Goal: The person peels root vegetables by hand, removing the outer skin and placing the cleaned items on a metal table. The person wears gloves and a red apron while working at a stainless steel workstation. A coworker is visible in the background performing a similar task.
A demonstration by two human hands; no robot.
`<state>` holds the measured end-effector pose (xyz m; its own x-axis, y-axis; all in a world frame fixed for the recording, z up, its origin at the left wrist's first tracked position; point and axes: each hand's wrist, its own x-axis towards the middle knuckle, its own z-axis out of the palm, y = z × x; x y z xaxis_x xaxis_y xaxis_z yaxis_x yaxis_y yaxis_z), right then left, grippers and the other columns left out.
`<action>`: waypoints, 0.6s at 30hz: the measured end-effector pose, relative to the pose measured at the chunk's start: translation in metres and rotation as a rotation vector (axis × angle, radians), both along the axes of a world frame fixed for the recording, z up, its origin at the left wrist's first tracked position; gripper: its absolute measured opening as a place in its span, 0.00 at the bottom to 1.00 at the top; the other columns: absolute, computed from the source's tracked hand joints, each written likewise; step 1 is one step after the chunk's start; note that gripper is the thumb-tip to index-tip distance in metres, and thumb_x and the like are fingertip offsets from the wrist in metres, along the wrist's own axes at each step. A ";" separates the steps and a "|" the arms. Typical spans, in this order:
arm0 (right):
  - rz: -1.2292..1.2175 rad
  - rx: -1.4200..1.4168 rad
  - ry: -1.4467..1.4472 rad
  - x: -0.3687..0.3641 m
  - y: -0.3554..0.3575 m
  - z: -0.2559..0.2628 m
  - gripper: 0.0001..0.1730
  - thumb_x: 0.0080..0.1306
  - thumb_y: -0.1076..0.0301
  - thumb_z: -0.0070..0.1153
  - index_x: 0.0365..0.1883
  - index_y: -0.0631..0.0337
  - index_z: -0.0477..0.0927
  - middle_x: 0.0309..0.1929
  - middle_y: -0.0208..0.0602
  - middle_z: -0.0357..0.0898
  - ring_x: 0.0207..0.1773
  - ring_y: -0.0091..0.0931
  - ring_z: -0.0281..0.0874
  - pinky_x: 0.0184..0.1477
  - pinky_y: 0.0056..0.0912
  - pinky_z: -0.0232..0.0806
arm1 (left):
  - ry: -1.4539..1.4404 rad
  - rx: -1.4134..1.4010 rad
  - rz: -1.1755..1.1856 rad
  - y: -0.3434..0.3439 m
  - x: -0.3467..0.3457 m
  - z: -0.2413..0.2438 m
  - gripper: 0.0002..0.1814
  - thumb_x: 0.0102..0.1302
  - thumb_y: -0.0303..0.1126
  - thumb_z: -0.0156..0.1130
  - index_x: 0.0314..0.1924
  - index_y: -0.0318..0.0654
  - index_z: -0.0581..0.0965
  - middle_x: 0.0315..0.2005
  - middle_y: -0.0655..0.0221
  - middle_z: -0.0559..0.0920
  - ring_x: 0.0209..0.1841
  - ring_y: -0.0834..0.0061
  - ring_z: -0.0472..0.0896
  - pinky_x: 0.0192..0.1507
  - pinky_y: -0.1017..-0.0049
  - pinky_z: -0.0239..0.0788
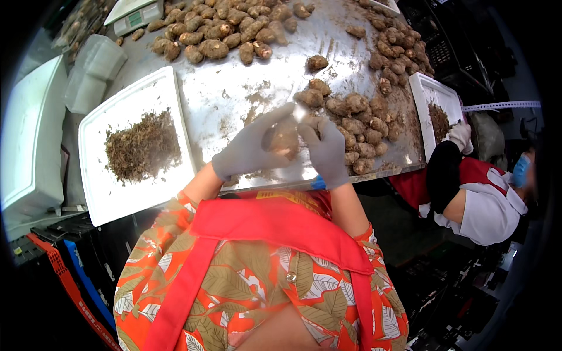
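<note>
My left hand (257,145), in a grey glove, is closed around a brown taro corm (284,139) above the table's near edge. Close to the corm's right side, my right hand (325,147), gloved the same way, has its fingers curled; whether they grip anything is hidden. A bright white blur (300,112) shows between the fingertips of both hands. Something blue (319,182) peeks out by the heel of the right hand, too covered to name. Just right of that hand lies a heap of hairy taro corms (354,125) on the metal table (210,92).
Left stands a white foam tray (99,145) with brown root scrapings (142,147). Clear plastic containers (94,72), a scale (135,17) and more taro piles (215,48) (397,50) lie beyond. At right, a masked person (478,197) works by another foam tray (423,96).
</note>
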<state>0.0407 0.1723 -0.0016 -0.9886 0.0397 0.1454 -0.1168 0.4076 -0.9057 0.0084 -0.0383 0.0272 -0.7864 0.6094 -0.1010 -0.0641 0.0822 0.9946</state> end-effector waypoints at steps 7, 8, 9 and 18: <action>0.009 -0.380 -0.206 0.009 -0.002 0.035 0.08 0.70 0.69 0.58 0.42 0.65 0.83 0.35 0.31 0.81 0.38 0.16 0.76 0.39 0.26 0.69 | -0.024 0.107 0.023 0.003 0.003 0.002 0.58 0.47 0.33 0.75 0.78 0.36 0.57 0.70 0.60 0.70 0.70 0.68 0.68 0.73 0.71 0.56; 0.031 -0.439 -0.236 0.011 -0.003 0.038 0.09 0.70 0.69 0.58 0.42 0.65 0.82 0.35 0.30 0.81 0.39 0.15 0.75 0.39 0.25 0.69 | -0.024 0.104 0.017 0.003 0.003 0.002 0.57 0.46 0.33 0.75 0.78 0.36 0.58 0.70 0.59 0.70 0.70 0.68 0.68 0.73 0.71 0.56; 0.037 -0.355 -0.227 0.013 -0.002 0.034 0.09 0.70 0.69 0.58 0.43 0.65 0.82 0.36 0.32 0.81 0.38 0.17 0.76 0.40 0.26 0.69 | -0.022 0.097 0.013 0.002 0.003 0.002 0.57 0.46 0.33 0.75 0.77 0.36 0.59 0.70 0.59 0.70 0.70 0.68 0.68 0.73 0.70 0.56; -0.063 0.044 -0.005 0.004 0.015 0.000 0.08 0.71 0.69 0.53 0.42 0.62 0.82 0.31 0.41 0.79 0.32 0.32 0.76 0.39 0.34 0.70 | 0.310 -0.099 -0.026 -0.003 0.004 -0.012 0.46 0.54 0.33 0.73 0.74 0.39 0.66 0.66 0.62 0.75 0.64 0.71 0.74 0.65 0.72 0.65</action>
